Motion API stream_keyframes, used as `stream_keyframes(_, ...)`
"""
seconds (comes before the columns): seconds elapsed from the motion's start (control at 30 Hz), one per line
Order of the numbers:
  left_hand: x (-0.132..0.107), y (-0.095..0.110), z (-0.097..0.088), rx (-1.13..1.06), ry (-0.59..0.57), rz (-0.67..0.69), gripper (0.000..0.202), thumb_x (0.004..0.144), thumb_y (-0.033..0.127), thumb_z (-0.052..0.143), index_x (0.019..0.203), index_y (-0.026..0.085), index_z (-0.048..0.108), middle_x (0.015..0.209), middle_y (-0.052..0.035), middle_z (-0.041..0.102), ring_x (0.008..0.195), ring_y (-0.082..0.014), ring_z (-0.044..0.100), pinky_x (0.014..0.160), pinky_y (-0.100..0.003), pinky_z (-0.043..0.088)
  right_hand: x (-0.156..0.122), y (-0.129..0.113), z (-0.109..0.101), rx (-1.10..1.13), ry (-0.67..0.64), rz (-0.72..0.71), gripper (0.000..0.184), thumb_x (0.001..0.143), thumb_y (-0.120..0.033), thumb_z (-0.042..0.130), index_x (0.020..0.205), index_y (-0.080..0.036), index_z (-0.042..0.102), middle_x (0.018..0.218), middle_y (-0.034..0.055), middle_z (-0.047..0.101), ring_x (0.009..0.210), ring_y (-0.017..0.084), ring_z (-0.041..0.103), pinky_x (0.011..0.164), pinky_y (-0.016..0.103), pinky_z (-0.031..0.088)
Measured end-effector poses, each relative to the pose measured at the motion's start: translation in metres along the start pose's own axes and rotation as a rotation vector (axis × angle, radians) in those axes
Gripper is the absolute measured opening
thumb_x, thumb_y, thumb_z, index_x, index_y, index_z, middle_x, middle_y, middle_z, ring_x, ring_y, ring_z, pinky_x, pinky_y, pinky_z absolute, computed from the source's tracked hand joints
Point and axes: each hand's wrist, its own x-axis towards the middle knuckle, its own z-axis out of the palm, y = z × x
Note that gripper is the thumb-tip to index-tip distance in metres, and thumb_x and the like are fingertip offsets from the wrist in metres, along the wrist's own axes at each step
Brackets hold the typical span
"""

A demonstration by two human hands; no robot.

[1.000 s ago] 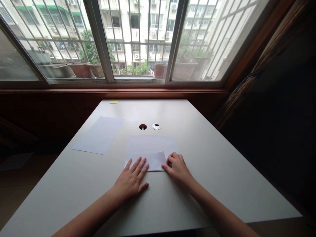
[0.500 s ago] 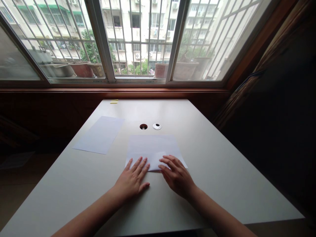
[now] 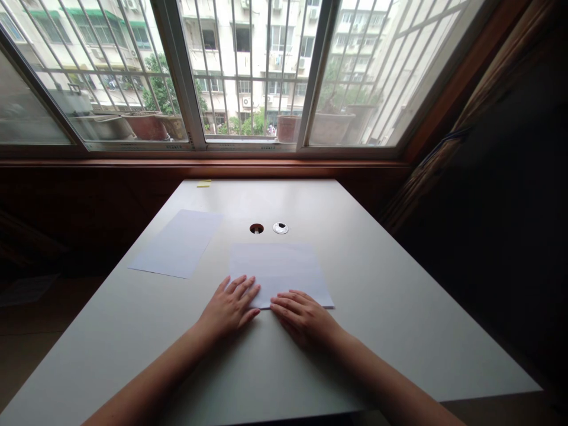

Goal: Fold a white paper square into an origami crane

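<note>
A white sheet of paper lies on the white table in front of me, and its near edge looks slightly thick, perhaps doubled. My left hand rests over the sheet's near left corner, palm down with its fingers spread. On the near edge, right of the middle, my right hand lies with its fingers stretched out side by side. Both hands press on the paper, and neither grasps anything. The near left corner is hidden under my left hand.
Another white sheet lies at the left of the table. Beyond the paper are a round cable hole and its silver cover. Yellow strips sit at the far left edge. A barred window stands behind.
My right hand has come down flat and slid slightly left along the near edge, which was bulging and now lies flatter. My left hand has shifted a little left and away from me.
</note>
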Motion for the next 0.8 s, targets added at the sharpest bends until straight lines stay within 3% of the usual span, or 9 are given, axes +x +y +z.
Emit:
stream_keyframes(0.2,0.016,-0.046,0.006,-0.074,-0.027,-0.092,0.051,0.102,0.052,0.038,0.142,0.025,0.053,0.147,-0.0102,0.051,0.135,-0.0283,0.048,0.113,-0.045,0.035,0.003,-0.004,-0.002,0.016,0.006,0.031,0.039,0.097,-0.019,0.05,0.134,-0.025,0.058,0.129,0.0073,0.068,0.12,0.021,0.062,0.111,0.043,0.042)
stream_keyframes(0.37,0.043,-0.083,0.009,-0.156,-0.14,-0.098,0.052,0.1,0.049,0.042,0.143,0.022,0.052,0.151,-0.0106,0.047,0.139,-0.0284,0.043,0.115,-0.044,0.033,0.005,-0.005,-0.002,0.013,0.001,0.037,0.038,0.097,-0.019,0.05,0.133,-0.025,0.059,0.128,0.0073,0.068,0.12,0.021,0.062,0.111,0.044,0.04)
stream_keyframes(0.5,0.063,-0.106,0.016,-0.212,-0.128,-0.124,0.049,0.099,0.044,0.045,0.141,0.02,0.054,0.151,-0.0114,0.047,0.14,-0.0281,0.041,0.118,-0.043,0.028,0.004,-0.005,-0.003,0.014,-0.005,0.045,0.039,0.097,-0.02,0.049,0.135,-0.025,0.058,0.13,0.0074,0.067,0.121,0.021,0.06,0.112,0.045,0.039)
stream_keyframes(0.63,0.071,-0.122,0.023,-0.275,-0.053,-0.237,0.047,0.097,0.045,0.049,0.136,0.02,0.056,0.149,-0.0106,0.049,0.139,-0.0282,0.04,0.119,-0.044,0.028,0.004,-0.005,-0.004,0.017,-0.005,0.045,0.039,0.097,-0.02,0.05,0.135,-0.026,0.058,0.129,0.0077,0.068,0.122,0.021,0.06,0.112,0.045,0.038)
stream_keyframes(0.8,0.071,-0.124,0.024,-0.308,-0.016,-0.359,0.049,0.093,0.047,0.053,0.134,0.02,0.055,0.143,-0.0111,0.051,0.135,-0.0298,0.041,0.116,-0.045,0.031,0.005,-0.002,-0.003,0.02,0.0,0.043,0.038,0.096,-0.023,0.052,0.133,-0.026,0.059,0.127,0.0075,0.068,0.119,0.021,0.061,0.111,0.044,0.039)
